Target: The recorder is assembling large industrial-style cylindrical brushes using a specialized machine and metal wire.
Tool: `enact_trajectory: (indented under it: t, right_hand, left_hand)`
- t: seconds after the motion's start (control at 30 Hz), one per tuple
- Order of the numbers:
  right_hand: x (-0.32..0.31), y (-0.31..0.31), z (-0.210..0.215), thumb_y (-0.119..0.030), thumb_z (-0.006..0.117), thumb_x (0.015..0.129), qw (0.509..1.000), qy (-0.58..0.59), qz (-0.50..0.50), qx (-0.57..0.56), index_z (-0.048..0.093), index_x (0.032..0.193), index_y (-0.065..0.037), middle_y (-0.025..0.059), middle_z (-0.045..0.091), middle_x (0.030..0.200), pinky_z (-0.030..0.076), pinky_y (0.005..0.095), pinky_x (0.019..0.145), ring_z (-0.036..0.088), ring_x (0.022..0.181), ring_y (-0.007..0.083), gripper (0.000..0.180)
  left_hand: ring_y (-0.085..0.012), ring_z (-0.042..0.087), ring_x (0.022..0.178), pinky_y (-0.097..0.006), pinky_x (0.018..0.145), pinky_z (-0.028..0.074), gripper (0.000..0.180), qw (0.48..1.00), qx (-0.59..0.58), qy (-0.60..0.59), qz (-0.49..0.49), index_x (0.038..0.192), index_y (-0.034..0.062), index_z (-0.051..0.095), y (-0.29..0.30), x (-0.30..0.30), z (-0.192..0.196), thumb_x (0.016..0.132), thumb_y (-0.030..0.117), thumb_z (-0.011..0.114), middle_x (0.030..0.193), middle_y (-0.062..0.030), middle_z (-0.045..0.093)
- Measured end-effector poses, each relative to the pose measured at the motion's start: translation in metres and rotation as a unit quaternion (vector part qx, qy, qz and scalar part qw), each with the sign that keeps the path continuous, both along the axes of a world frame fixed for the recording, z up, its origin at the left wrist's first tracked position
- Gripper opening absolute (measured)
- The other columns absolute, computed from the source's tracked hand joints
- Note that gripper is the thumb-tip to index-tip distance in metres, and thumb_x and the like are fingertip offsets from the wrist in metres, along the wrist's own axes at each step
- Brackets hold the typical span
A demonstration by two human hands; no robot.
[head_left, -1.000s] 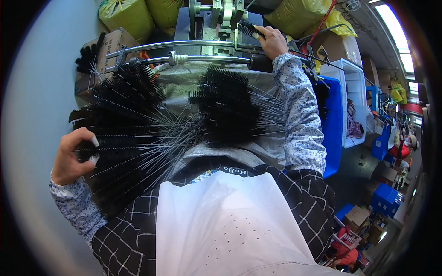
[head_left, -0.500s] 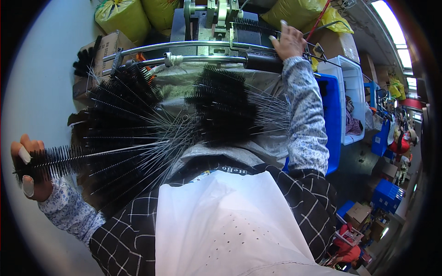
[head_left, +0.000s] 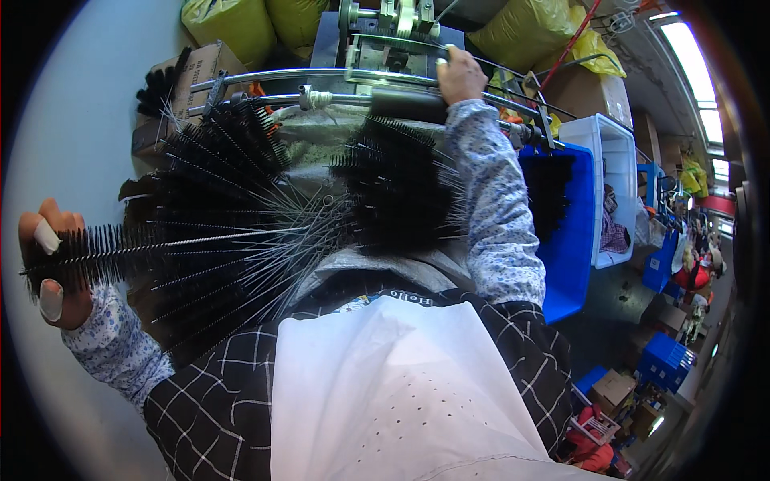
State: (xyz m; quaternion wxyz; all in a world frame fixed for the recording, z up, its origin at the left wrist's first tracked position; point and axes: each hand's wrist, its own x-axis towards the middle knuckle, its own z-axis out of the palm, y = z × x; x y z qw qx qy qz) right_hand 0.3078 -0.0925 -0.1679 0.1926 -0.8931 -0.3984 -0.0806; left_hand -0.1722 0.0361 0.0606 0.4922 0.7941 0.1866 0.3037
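The left hand (head_left: pixel 70 307) is closed on a long black-bristled brush with a twisted silver wire stem (head_left: pixel 112 253), fingers above the bristled head and thumb below. White coverings are fitted on its visible index fingertip and thumb. The brush is at the left side of the view, its wire extending right above a fanned stack of black-bristled wire brushes (head_left: pixel 212 164).

The right hand (head_left: pixel 463 74) is positioned at the dark metal bench machine with chrome rails (head_left: pixel 325 40), at the right end of a blurred metal bar (head_left: pixel 401 42). Whether its fingers are clamped on the bar cannot be determined. A second stack of black-bristled wire brushes (head_left: pixel 393 184) is located left of the right forearm, on a grey crumpled sheet (head_left: pixel 321 132).

Containers:
- Deep blue rectangular plastic bin (head_left: pixel 565 293), right of the right forearm: holds a dark bristly mass (head_left: pixel 549 188).
- White rectangular plastic bin (head_left: pixel 597 140), just beside the blue bin: holds patterned cloth (head_left: pixel 616 235).
- Brown cardboard box (head_left: pixel 210 68), left of the machine: a small bundle of black brushes (head_left: pixel 160 84) is at its left side.
- Bulging yellow plastic sacks (head_left: pixel 228 32), behind the machine at both sides: contents not visible.
- Brown cardboard carton (head_left: pixel 589 92), behind the white bin: contents not visible.
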Motion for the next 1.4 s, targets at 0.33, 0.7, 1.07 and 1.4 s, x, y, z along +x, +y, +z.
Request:
enact_trajectory:
  t: [0.33,0.7,1.07,1.4]
  right_hand:
    - [-0.043,0.026,0.015,-0.021,0.050,0.078,0.999,0.027,0.027,-0.024,0.049,0.103,-0.007,0.0104,0.054,0.096,0.040,0.0425,0.077,0.052,0.093,0.0276,0.028]
    - [0.081,-0.069,0.009,-0.023,0.049,0.080,0.996,0.054,0.054,-0.039,0.053,0.107,-0.009,0.0140,0.055,0.099,0.041,0.0369,0.081,0.052,0.094,0.0286,0.031]
    - [0.139,-0.126,0.063,-0.018,0.049,0.083,0.972,0.176,0.120,-0.102,0.057,0.100,-0.009,0.0074,0.060,0.086,0.043,0.0256,0.071,0.056,0.078,0.0135,0.021]
    - [-0.133,-0.076,0.132,-0.022,0.055,0.080,0.780,0.408,0.474,0.026,0.041,0.116,-0.004,0.0174,0.054,0.098,0.045,0.0320,0.077,0.054,0.091,0.0248,0.043]
  left_hand:
    - [-0.0113,0.023,0.061,-0.026,0.057,0.020,0.039,0.997,-0.043,-0.016,-0.064,0.081,0.0086,0.034,-0.005,0.019,0.005,0.069,0.037,0.058,0.072,-0.0029,0.026]
    - [-0.0124,0.031,0.064,-0.024,0.057,0.029,0.020,0.890,-0.417,-0.151,-0.110,0.089,0.0019,0.039,0.011,-0.027,0.003,0.076,0.015,0.047,0.075,-0.0062,0.032]
    - [-0.0122,0.051,0.079,-0.025,0.069,0.047,0.037,0.973,-0.078,0.159,-0.148,0.104,0.0034,0.041,-0.032,0.095,-0.021,0.070,0.014,0.051,0.090,-0.0071,0.045]
    - [-0.0079,0.049,0.080,-0.021,0.071,0.047,0.023,0.971,-0.149,0.041,-0.182,0.095,0.0045,0.042,-0.074,0.164,-0.066,0.076,-0.001,0.055,0.088,-0.0011,0.042]
